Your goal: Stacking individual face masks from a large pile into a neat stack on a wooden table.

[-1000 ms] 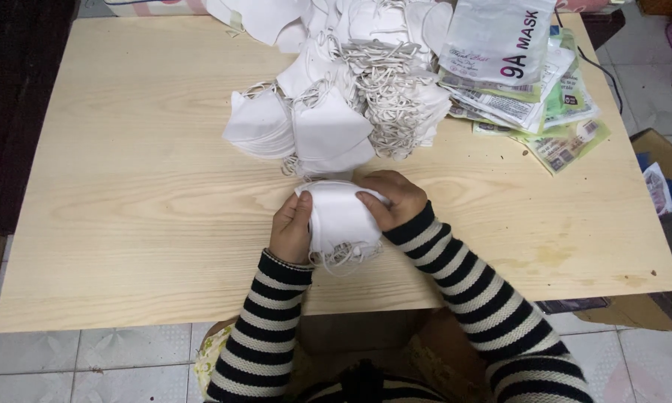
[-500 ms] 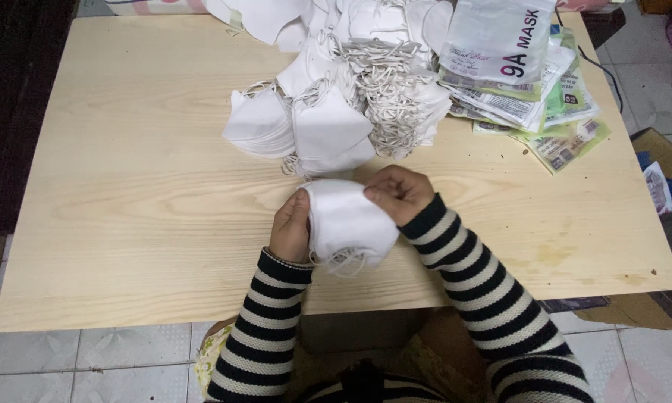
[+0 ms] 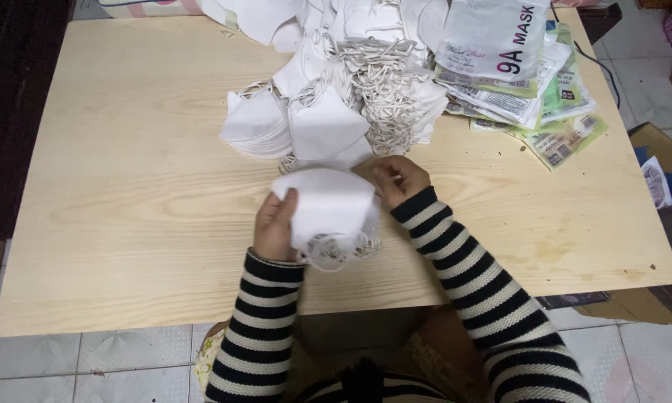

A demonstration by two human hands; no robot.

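Near the front edge of the pale wooden table (image 3: 127, 224), both hands are on a small stack of folded white face masks (image 3: 327, 205); the left hand (image 3: 276, 227) is closed on the stack's left side, thumb on top and fingers hidden underneath; the right hand (image 3: 397, 179) is curled at the stack's upper right corner, fingertips pinched together, though I can't tell if it's gripping the fabric or an ear loop. Tangled elastic loops (image 3: 336, 250) hang out of the stack's near side.

Handling-wise, I'd guess these are super light, soft and floppy; the layers look like they'd slide apart easily, so pinching the whole stack through its thickness near the folded edge seems the safest hold; grabbing by the loops would probably just snag or stretch them.

Just behind the hands is a bigger heap of loose masks (image 3: 328, 89), and to the right of that a pile of printed plastic packets (image 3: 530, 89).
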